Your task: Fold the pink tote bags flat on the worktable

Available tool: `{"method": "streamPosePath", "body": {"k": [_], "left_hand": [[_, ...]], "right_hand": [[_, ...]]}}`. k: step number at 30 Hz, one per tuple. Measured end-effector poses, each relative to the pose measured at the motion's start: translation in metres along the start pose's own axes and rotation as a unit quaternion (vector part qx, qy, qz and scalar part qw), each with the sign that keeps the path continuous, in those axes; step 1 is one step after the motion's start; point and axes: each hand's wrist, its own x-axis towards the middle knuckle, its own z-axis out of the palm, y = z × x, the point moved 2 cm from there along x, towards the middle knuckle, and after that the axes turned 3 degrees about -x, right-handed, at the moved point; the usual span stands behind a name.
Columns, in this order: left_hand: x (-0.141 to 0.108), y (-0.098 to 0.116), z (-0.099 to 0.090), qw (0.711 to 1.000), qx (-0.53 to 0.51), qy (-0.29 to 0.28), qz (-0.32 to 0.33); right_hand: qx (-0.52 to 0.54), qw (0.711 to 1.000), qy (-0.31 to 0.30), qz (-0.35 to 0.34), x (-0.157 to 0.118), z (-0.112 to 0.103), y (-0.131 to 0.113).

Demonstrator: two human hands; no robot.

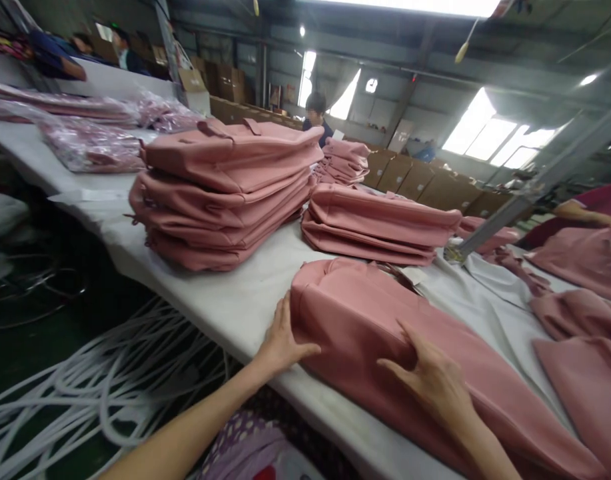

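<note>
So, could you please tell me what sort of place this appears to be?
Probably a bag factory or workshop: there are stacks of matching pink bags, plastic-wrapped pink goods and many cardboard boxes.

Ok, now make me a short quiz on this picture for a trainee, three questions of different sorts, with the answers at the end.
1. True or false: in this view, the tall stack of pink bags stands to the left of the lower stack.

2. Where is the person's left hand?
a) On the tall stack of pink bags
b) At the left end of the nearest pink bag
c) On the lower stack

3. Fill in the missing word: at the far left of the white table, the pink bundles are wrapped in clear ____.

Key: 1. True. 2. b. 3. plastic.
</note>
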Motion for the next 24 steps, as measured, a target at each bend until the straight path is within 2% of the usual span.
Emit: {"method": "streamPosePath", "body": {"k": [2,5,8,10,12,14,16,18,21,24], "left_hand": [[-0.006,-0.001,0.011,1.000,0.017,0.011,-0.023],[-0.006,0.002,0.017,0.998,0.043,0.030,-0.047],[-0.001,0.000,0.016,0.994,0.078,0.047,-0.066],[0.004,-0.006,0.013,0.992,0.084,0.055,-0.073],[0.009,-0.014,0.009,0.993,0.067,0.057,-0.079],[0.016,-0.020,0.005,0.995,0.038,0.054,-0.078],[0.022,-0.023,0.001,0.997,0.017,0.047,-0.060],[0.025,-0.025,-0.001,0.999,0.005,0.037,-0.036],[0.019,-0.029,-0.012,1.000,-0.010,0.022,-0.020],[0.006,-0.032,-0.043,0.998,-0.002,0.045,-0.046]], "right_hand": [[-0.007,0.999,-0.043,-0.010,0.022,-0.001,-0.028],[-0.011,0.996,-0.083,-0.003,0.050,0.000,-0.063],[-0.031,0.992,-0.123,0.001,0.063,0.003,-0.081],[-0.059,0.988,-0.139,-0.003,0.060,0.012,-0.086],[-0.095,0.989,-0.112,-0.027,0.046,0.030,-0.087],[-0.113,0.990,-0.021,-0.084,0.023,0.055,-0.089],[-0.092,0.979,0.099,-0.154,-0.004,0.080,-0.088],[-0.063,0.965,0.170,-0.188,-0.026,0.097,-0.082],[-0.051,0.960,0.160,-0.224,-0.044,0.095,-0.070],[-0.048,0.966,0.118,-0.224,-0.047,0.072,-0.060]]}}
